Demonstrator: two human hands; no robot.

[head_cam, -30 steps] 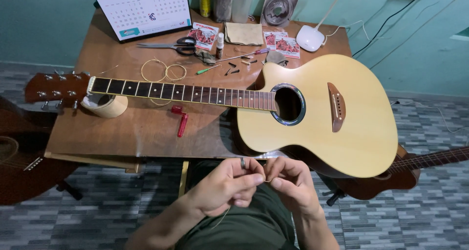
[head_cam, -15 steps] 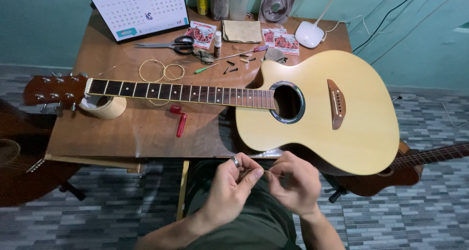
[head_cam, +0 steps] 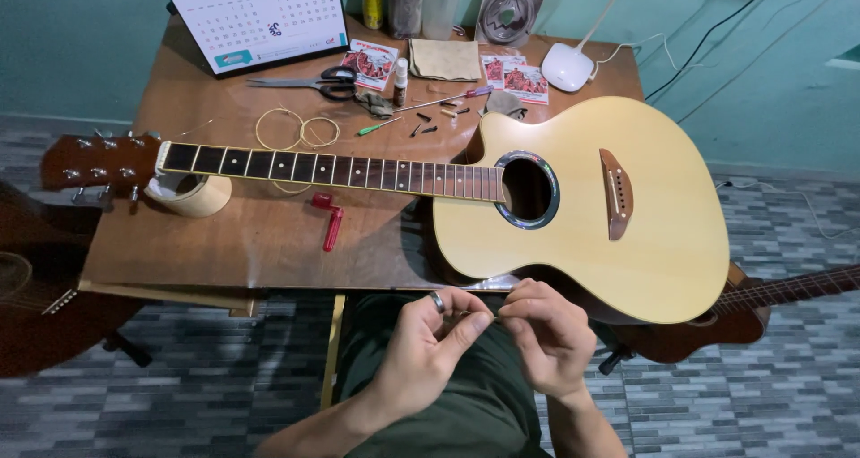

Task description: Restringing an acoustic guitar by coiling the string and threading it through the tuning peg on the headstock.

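Spread across the brown worktop (head_cam: 269, 243): a stringless acoustic guitar (head_cam: 573, 212), neck pointing left, long axis running left to right, headstock overhanging the left edge beside a roll of tape (head_cam: 190, 194). Behind the neck: coiled strings (head_cam: 296, 131), scissors (head_cam: 309, 82), small packets, bridge pins, a folded cloth, a calendar (head_cam: 255, 15), a white lamp base (head_cam: 566, 66). In front of the neck: a red winder (head_cam: 330, 221). Two more guitars at the far left and right.

Held low over the lap, just in front of the guitar body: left hand (head_cam: 430, 346) and right hand (head_cam: 546, 333), fingertips meeting, each grip pressed together, apparently pinching something thin between them, too fine to identify. Ring on a left finger.
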